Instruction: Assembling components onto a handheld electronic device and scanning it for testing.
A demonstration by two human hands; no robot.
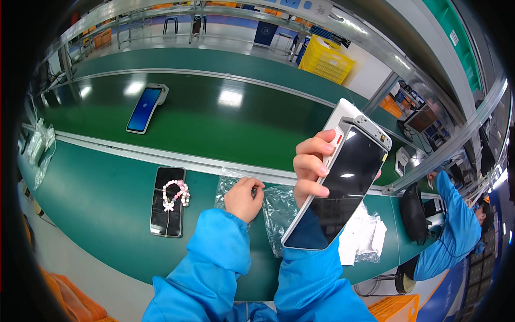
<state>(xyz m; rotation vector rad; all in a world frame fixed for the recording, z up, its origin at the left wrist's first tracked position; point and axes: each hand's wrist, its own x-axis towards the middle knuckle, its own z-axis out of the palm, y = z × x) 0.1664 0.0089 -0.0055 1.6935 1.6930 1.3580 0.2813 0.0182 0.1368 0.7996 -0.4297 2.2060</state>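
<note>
My right hand grips a white handheld payment terminal, tilted up above the bench. Its large dark screen faces me, and a small red-orange key shows on its side. On the green bench top, my left hand rests with curled fingers over clear plastic bags; whether the fingertips pinch any plastic is hidden. Left of that hand lies a dark smartphone with a pink and white beaded bracelet on top. Beneath the raised terminal, to the right, are white packets in clear plastic.
A second terminal with a lit blue screen lies on the dark green belt beyond a metal rail. Plastic wrap sits at far left. A black bag and a co-worker in blue are at right. A yellow crate stands behind.
</note>
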